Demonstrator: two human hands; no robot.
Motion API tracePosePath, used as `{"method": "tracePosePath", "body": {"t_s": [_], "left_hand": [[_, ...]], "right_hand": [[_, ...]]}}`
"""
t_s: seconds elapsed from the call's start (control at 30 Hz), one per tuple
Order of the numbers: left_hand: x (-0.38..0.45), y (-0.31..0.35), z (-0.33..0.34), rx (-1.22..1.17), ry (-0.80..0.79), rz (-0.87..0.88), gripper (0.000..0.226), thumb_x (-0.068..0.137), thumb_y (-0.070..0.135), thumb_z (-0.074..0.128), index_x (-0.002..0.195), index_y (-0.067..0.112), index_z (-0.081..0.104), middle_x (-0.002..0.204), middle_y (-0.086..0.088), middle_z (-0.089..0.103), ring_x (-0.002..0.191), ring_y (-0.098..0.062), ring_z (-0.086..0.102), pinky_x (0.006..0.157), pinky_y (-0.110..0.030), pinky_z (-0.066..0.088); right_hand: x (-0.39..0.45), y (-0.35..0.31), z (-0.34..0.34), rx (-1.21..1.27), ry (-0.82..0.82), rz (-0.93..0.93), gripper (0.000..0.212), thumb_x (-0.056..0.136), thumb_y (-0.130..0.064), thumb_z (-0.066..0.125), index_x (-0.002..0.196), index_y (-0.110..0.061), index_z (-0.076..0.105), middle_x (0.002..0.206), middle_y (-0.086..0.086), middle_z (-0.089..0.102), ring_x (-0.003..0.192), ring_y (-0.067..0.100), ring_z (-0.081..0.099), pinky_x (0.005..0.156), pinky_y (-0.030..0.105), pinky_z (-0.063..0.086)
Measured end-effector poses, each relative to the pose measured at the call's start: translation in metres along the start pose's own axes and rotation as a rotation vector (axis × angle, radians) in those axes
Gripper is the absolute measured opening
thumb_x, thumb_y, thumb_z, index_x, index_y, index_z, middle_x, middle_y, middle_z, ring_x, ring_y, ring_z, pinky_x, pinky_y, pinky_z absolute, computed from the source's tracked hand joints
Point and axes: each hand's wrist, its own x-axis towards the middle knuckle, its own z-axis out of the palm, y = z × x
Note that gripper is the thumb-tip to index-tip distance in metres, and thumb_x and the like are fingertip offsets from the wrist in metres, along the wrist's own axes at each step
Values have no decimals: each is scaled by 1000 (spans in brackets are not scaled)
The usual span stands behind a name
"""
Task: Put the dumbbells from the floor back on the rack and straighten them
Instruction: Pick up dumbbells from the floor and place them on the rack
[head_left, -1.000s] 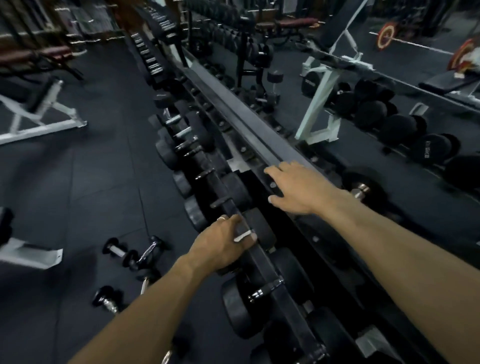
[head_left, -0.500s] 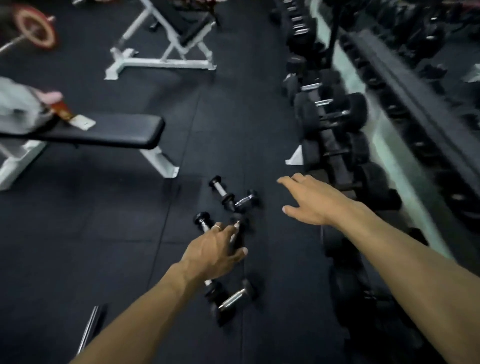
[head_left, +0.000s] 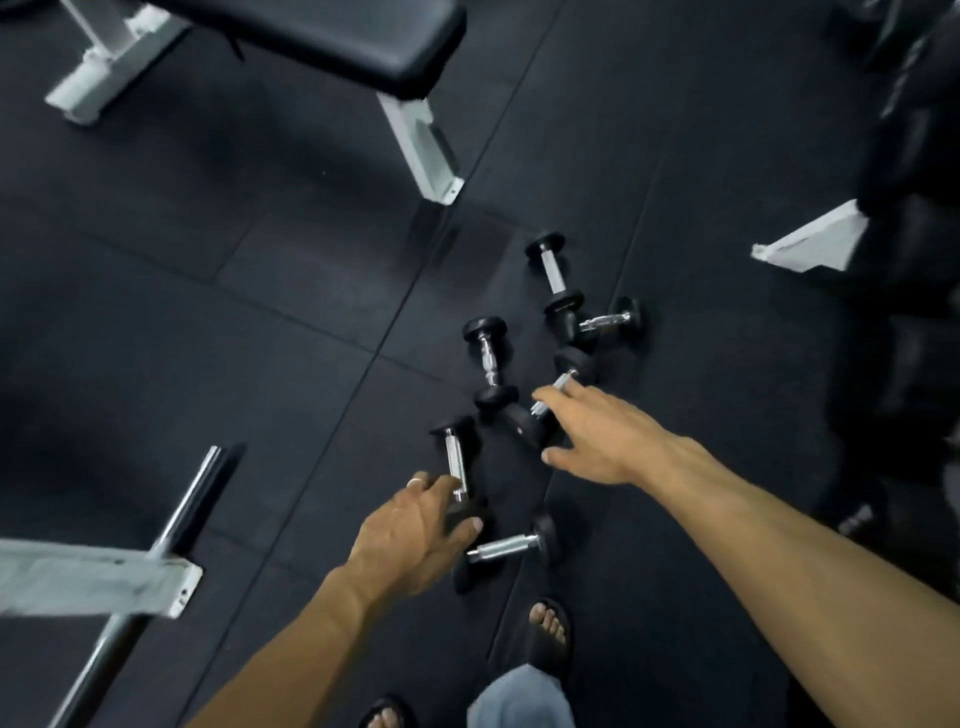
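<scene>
Several small black dumbbells with chrome handles lie scattered on the dark rubber floor. My left hand (head_left: 415, 525) hovers with spread fingers over the near head of one dumbbell (head_left: 453, 462), thumb and fingers on either side of it, not closed. My right hand (head_left: 587, 436) stretches out flat, its fingertips at the chrome handle of another dumbbell (head_left: 563, 376). Three more dumbbells lie nearby: one (head_left: 487, 361) just left of my right hand, one (head_left: 551, 270) farther out, and one (head_left: 505, 548) close to my feet. The rack (head_left: 914, 249) is a dark blur at the right edge.
A black padded bench (head_left: 322, 36) on a white frame (head_left: 426, 150) stands beyond the dumbbells. Another white frame with a chrome bar (head_left: 179, 514) sits at lower left. A white rack foot (head_left: 810, 249) juts out at right. My sandalled feet (head_left: 548, 629) stand just behind the pile.
My view swung from the rack down to the floor. Both hands left the rack and dropped toward the scattered dumbbells, now reaching right over two of them.
</scene>
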Motion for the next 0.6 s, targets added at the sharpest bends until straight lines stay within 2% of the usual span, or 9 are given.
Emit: {"method": "tracePosePath", "body": {"t_s": [0.23,0.4,0.6], "left_hand": [[120,-80,102,-144,-5,-108,51,93,53,46,135,24,41,127,-1,46,112,-23,56,90,-35,46],[223,-141,174,-231,-2,-157,55,92,53,48,137,22,37,131,-5,46,119,-26,53,96,-39,45],[303,-175,245,-387,-4,-133,70,89,47,59,145,26,24,129,-8,47,118,-28,52,97,-43,45]], "right_hand": [[151,7,120,-52,-148,-77,72,91,-38,64,150,-21,27,140,6,44,131,27,44,104,41,43],[262,14,195,-59,-120,-57,78,86,-38,70,149,-24,26,144,7,41,131,31,44,104,47,42],[352,23,262,-88,-138,-116,89,80,-34,79,151,-26,26,146,7,42,131,31,46,106,44,40]]}}
